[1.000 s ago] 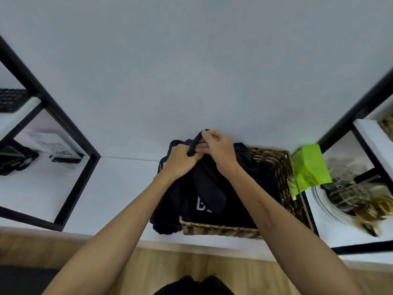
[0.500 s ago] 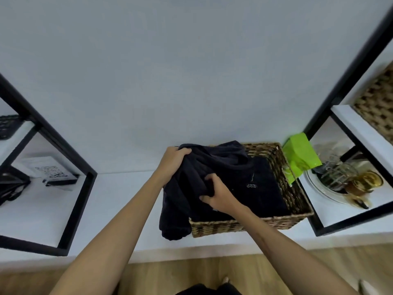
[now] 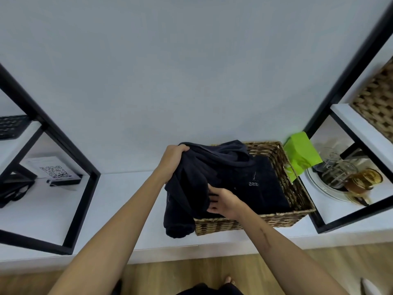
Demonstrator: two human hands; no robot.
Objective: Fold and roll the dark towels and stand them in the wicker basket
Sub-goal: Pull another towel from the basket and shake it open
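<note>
A wicker basket (image 3: pixel 295 192) stands on the white shelf (image 3: pixel 127 209), right of centre. A dark towel (image 3: pixel 191 184) is bunched over the basket's left rim, and its lower end hangs down outside onto the shelf. Another dark cloth with pale lettering (image 3: pixel 261 188) lies flat inside the basket. My left hand (image 3: pixel 173 156) grips the bunched towel at its upper left corner. My right hand (image 3: pixel 223 202) holds the same towel's lower edge near the basket's front left, fingers partly hidden in the folds.
A lime green bag (image 3: pixel 302 156) leans at the basket's right rim. Black shelf frames (image 3: pixel 327 216) rise on both sides. Glassware on a white plate (image 3: pixel 348 177) sits at the right, a QR-code card (image 3: pixel 55 171) at the left, another wicker basket (image 3: pixel 378 103) on the upper right shelf.
Both hands were together pinching the towel's top above the basket. My right hand has dropped to the towel's lower edge; my left hand keeps the upper corner. The view shifted left.
</note>
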